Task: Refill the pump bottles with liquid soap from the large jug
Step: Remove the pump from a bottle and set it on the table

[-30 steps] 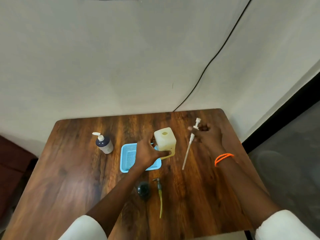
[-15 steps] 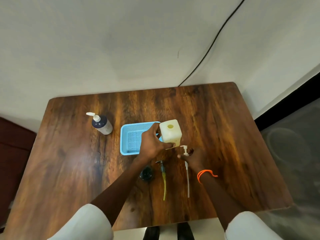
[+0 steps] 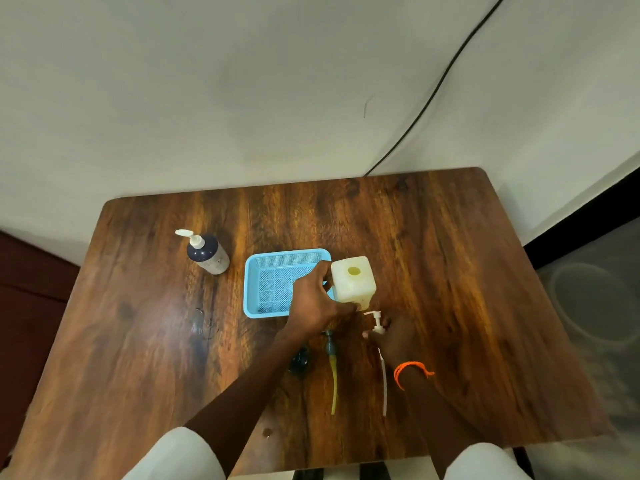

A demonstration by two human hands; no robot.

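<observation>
A cream square jug (image 3: 354, 279) with an open round mouth stands at the middle of the wooden table. My left hand (image 3: 317, 303) grips its handle on the near side. My right hand (image 3: 393, 336) holds a white pump head (image 3: 376, 320), whose long white tube (image 3: 383, 386) lies on the table toward me. A dark-collared pump with a yellow-green tube (image 3: 333, 374) lies left of it. Beside that lies a dark round thing (image 3: 300, 362), partly hidden by my left forearm. A dark blue pump bottle (image 3: 207, 253) with a white pump stands at the far left.
A light blue mesh tray (image 3: 273, 282) sits just left of the jug, under my left hand. A black cable (image 3: 433, 95) runs down the wall behind the table (image 3: 450, 271). The table's right edge drops to a grey floor.
My right hand carried the white pump from the jug's right side to the table in front of the jug and laid its tube down. My left hand stays on the jug.
</observation>
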